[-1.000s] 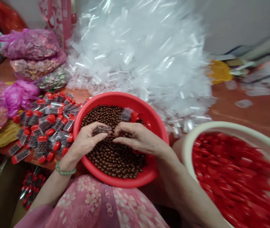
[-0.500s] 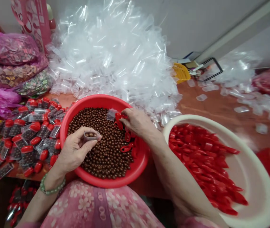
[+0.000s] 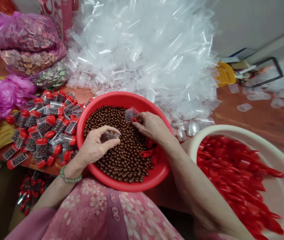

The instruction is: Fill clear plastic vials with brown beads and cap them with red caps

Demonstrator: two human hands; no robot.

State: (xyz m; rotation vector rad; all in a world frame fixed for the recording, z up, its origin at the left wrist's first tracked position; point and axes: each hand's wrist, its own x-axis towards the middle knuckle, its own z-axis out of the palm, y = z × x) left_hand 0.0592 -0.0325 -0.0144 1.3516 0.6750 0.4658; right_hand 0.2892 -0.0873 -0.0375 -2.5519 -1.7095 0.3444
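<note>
Over the red basin (image 3: 125, 95), my left hand (image 3: 93, 146) pinches a small clear plastic container (image 3: 112, 133) between thumb and fingers. Its oval mouth faces up, and a few brown balls show inside. Many shiny brown balls (image 3: 122, 163) fill the basin. My right hand (image 3: 153, 125) is above the basin's right part, its thumb and fingers closed on a small red cap (image 3: 133, 120). Just beyond those fingertips, another clear container (image 3: 130, 115) lies on the balls. More red caps (image 3: 146, 153) rest in the basin below my right wrist.
A large heap of clear containers (image 3: 142, 60) rises behind the basin. Filled, red-capped containers (image 3: 42, 146) lie to the left, near pink bags (image 3: 28, 31). At right stands a cream tub (image 3: 207, 131) of red caps (image 3: 234, 173). A yellow basket (image 3: 225, 74) sits further back.
The view has shifted, so everything appears further right. My right fingers, earlier among several red caps, now hold one at their tips. The container in my left hand has tilted slightly.
</note>
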